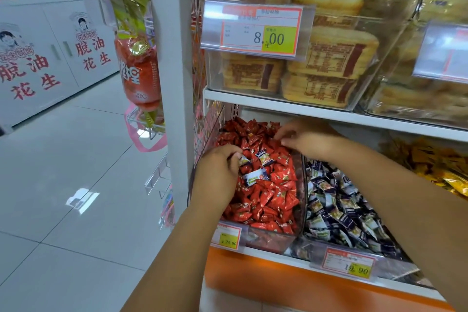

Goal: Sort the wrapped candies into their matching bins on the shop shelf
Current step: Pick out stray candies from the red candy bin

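Both hands were down in the clear red bin [268,239] at the left end of the lower shelf [266,256], which was heaped with red-wrapped candies [266,200]. The left hand [217,177] sat at the bin's left side with its fingers curled, and it seemed to be pinching a blue-and-white candy [244,160] at its fingertips. A second stray candy [263,157] and a third stray candy [255,177], both in the same blue-and-white wrap, lay on top of the red heap just beside that hand.

The right hand [306,140] was further back in the same bin, apart from the left, its fingers bent down into the red candies. Its fingertips were hidden, so I cannot tell whether it held anything.

The neighbouring bin [304,251] to the right held a pile of dark blue-and-white candies [342,210]. A price tag reading 24.90 [228,237] hung on the red bin's front, and a price tag reading 19.90 [348,264] on the neighbour's.
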A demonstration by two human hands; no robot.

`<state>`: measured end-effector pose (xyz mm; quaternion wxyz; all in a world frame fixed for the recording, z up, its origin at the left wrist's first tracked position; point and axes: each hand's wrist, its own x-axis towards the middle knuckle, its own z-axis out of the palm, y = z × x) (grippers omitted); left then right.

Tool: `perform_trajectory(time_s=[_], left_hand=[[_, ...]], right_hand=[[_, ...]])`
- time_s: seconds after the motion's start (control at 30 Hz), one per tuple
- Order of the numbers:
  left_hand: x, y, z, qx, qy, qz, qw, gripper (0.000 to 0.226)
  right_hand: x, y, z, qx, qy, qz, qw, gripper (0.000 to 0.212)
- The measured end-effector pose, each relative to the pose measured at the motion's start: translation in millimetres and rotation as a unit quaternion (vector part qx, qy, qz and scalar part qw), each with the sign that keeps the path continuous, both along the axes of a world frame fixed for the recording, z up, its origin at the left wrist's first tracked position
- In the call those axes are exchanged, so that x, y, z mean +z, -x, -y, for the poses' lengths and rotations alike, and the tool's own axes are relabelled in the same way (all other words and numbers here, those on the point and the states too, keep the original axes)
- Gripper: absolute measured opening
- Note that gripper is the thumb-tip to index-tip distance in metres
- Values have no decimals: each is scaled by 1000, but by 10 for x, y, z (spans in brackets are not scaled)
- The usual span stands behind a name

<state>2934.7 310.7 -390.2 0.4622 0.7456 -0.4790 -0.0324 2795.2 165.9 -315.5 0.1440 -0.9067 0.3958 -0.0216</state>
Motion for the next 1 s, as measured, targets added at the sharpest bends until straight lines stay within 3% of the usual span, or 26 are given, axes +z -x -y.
perform_trajectory(time_s=[0.13,0.2,0.3,0.37,0.53,0.63,0.8,0.9,1.0], left_hand=[[9,-30,-2,-19,-14,-95,995,21],[21,-20,21,-59,-45,-99,992,26],[-40,22,54,-116,-151,-39,981,24],[-119,40,60,-123,-190,20,974,28],[-137,33,66,-88,-180,11,980,22],[18,42,33,-74,-123,-27,989,21],[391,419,17,-142,-28,-11,989,22],[464,847,198,-175,-28,17,984,22],[413,1233,413,-180,-64,63,980,41]], right_hand=[[-212,-157,3,61,18,-91,994,45],[-299,-218,-13,74,37,-107,991,44],[-317,-226,-33,75,59,-10,995,23],[-279,-199,-52,60,16,73,995,17],[-177,-28,-219,-17,-43,247,968,15],[-185,226,-323,-70,-73,333,938,15],[-214,843,-407,-164,-95,387,902,10],[-243,1138,-400,-214,-92,386,893,12],[-289,1369,-343,-234,-84,366,897,22]])
